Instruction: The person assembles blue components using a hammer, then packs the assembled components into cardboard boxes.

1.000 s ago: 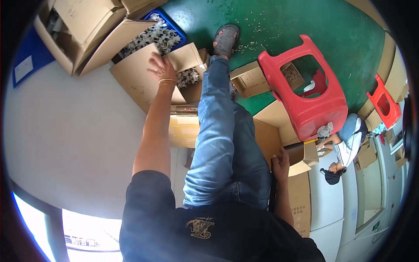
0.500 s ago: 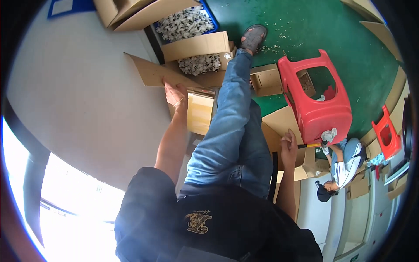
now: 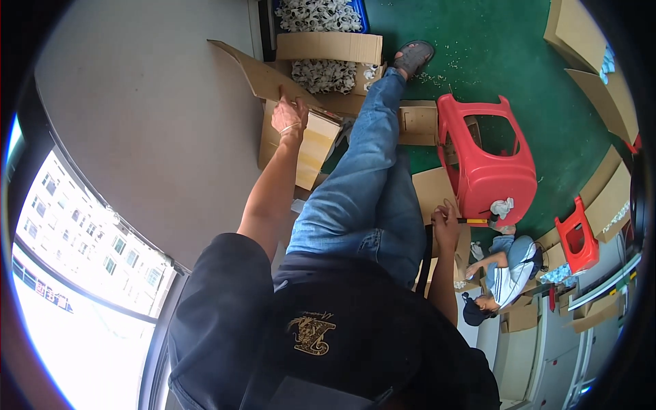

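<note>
My left hand rests at the upper edge of a cardboard box with yellowish tape on its side. Its index finger stretches onto the raised box flap, and the fingers are apart. On the right, my right hand is closed around a tool with a yellow-and-black handle; its far end lies by the red stool, and I cannot make out its kind. A crumpled white piece is on the stool's side. The stool lies tipped over, close to my right hand.
Open cartons and a blue tray hold many small white-and-dark pieces. A small cardboard box sits beside my leg. A crouching person works at the right, near a second red stool. Crumbs dot the green floor.
The view has shifted, bringing more window in at left. My left hand has moved a little over the box edge. The other person's arm is lower, away from the stool.
</note>
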